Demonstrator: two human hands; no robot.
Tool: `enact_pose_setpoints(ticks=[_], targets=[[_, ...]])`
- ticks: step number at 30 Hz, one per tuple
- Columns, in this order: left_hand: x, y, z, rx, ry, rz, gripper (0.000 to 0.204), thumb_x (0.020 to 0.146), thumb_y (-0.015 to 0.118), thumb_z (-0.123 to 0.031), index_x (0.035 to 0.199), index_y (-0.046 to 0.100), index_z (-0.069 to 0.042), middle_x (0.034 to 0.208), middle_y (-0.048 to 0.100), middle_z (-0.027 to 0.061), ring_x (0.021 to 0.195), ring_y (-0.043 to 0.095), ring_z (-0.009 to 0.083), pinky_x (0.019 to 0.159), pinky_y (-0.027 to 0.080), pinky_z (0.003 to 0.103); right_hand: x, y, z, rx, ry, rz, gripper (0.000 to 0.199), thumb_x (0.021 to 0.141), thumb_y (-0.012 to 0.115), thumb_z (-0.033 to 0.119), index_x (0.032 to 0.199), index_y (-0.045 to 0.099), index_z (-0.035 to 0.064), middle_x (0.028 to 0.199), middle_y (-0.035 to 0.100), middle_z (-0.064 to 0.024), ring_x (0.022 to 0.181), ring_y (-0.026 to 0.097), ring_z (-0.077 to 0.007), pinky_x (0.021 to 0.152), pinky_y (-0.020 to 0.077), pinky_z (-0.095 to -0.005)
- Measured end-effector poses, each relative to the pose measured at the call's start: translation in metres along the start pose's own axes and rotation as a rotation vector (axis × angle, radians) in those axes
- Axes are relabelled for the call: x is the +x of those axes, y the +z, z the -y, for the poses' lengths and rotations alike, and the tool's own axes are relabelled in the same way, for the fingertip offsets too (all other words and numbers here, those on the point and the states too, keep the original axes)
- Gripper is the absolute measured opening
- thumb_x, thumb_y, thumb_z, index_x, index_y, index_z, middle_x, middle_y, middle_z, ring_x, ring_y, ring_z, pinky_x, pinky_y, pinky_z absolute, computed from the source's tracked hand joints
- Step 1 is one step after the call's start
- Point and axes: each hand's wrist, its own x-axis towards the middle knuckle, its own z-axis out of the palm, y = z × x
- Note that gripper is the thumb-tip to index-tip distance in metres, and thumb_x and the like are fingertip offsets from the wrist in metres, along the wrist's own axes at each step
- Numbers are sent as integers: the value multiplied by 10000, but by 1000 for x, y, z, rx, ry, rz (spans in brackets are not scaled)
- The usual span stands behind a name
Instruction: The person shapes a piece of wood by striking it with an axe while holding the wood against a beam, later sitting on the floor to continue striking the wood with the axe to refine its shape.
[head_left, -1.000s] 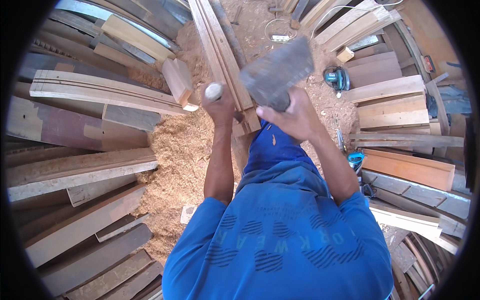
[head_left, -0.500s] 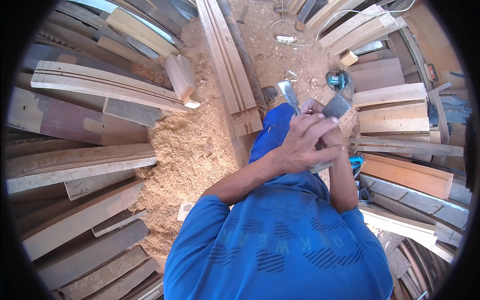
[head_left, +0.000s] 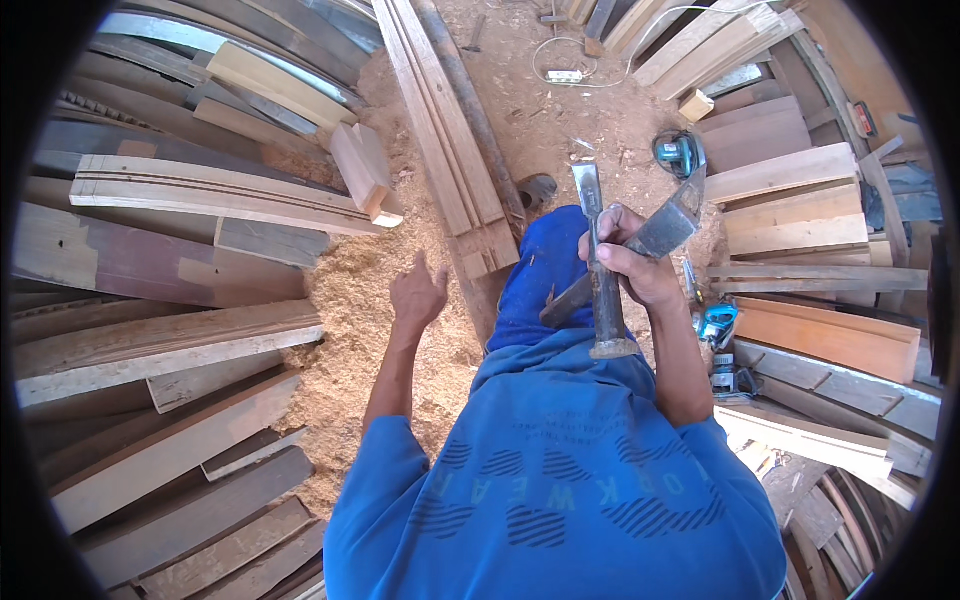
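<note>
Right hand (head_left: 632,262) makes a tight grip on a chisel (head_left: 598,262) and a mallet (head_left: 640,250) together, held up over the blue-trousered leg (head_left: 540,270). The chisel blade points away, its handle end toward the body. Left hand (head_left: 417,296) is open and holds nothing, fingers spread above the sawdust (head_left: 350,290), arm stretched forward.

the right hand (head_left: 630,262) is gripping 2 tools together: a chisel (head_left: 598,262) with its blade pointing up and away, and a grey mallet (head_left: 640,245) crossing behind it. the left hand (head_left: 417,296) is hanging open and empty over the sawdust (head_left: 370,290). a person in a blue shirt (head_left: 560,480) is filling the lower middle. planks (head_left: 160,340) are lying stacked at the left, long boards (head_left: 440,130) are running up the middle, and a teal power tool (head_left: 678,153) is sitting near more boards at the right.
</note>
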Motion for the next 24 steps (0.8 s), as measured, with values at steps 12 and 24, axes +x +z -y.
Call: enact_pose_setpoints(ticks=[12, 24], targets=[[58, 48, -102, -393, -406, -321, 1389, 671, 815, -618, 1536, -4, 97, 1553, 219, 346, 1440, 250, 517, 1136, 335, 593, -14, 19, 9, -73, 4, 24, 276, 856, 719, 207, 1000, 499, 124, 929, 647, -98, 793, 548, -98, 686, 428, -251], [58, 75, 57, -955, -100, -387, 1074, 731, 871, -396, 1490, 278, 80, 1340, 553, 277, 1150, 633, 344, 939, 549, 402, -21, 15, 4, -84, -43, 61, 286, 853, 734, 200, 1006, 502, 135, 932, 650, -91, 774, 542, -89, 665, 435, -250]])
